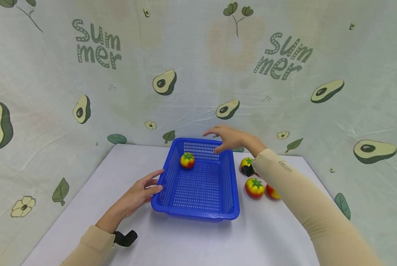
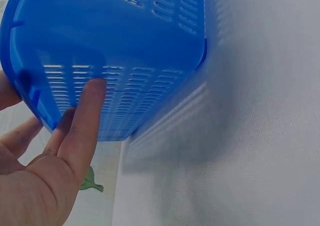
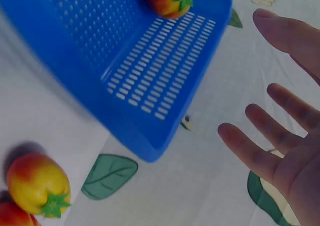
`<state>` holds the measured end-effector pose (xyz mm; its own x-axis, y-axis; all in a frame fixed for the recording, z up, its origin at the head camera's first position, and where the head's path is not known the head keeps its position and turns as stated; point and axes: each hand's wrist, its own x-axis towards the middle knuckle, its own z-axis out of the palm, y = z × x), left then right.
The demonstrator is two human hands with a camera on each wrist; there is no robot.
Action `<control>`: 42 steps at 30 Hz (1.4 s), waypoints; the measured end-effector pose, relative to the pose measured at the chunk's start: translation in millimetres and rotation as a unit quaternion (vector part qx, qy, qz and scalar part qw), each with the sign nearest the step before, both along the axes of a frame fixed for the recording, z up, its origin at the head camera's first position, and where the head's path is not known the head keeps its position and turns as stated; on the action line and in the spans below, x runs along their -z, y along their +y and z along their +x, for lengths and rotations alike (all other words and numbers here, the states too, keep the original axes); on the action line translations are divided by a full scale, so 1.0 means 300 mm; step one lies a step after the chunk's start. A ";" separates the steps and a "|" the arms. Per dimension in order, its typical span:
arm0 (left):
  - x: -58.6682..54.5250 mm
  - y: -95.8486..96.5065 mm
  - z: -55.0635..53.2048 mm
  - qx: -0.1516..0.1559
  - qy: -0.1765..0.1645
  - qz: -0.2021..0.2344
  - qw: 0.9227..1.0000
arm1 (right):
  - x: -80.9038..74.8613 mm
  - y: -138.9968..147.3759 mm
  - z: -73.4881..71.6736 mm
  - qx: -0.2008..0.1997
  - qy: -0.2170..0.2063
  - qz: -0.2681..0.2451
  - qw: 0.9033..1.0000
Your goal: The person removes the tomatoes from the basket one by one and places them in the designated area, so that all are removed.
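Observation:
A blue perforated plastic basket [image 1: 198, 215] stands on the table. In it, towards the far left, lies one red-and-yellow toy tomato [image 1: 187, 161] with a green star-shaped top, also seen in the right wrist view. My left hand [image 1: 139, 195] holds the basket's left rim. Its thumb is over the rim, and its fingers [image 2: 89, 113] lie along the outer slotted wall. Above the far right corner of the basket my right hand [image 1: 230, 138] hovers with spread fingers and nothing in them, apart from the rim.
Right of the basket, several similar toy tomatoes [image 1: 254, 188] sit on the white table [image 1: 268, 236], some partly hidden by the right sleeve. A cloth [image 1: 192, 111] printed with avocados and leaves hangs behind and at both sides. Black wrist straps [image 1: 125, 238] circle both wrists.

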<state>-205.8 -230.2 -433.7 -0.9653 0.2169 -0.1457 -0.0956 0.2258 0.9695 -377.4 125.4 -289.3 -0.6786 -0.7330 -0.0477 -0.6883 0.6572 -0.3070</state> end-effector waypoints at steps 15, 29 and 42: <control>0.006 -0.002 -0.004 -0.002 -0.001 0.003 1.000 | 0.122 -0.135 -0.081 -0.031 -0.026 -0.006 0.999; 0.012 -0.003 -0.008 -0.002 -0.001 0.007 1.000 | 0.260 -0.222 -0.113 -0.014 -0.104 -0.050 0.993; 0.016 -0.004 -0.009 -0.001 0.000 0.009 1.000 | 0.352 -0.260 -0.112 0.015 -0.127 -0.080 0.989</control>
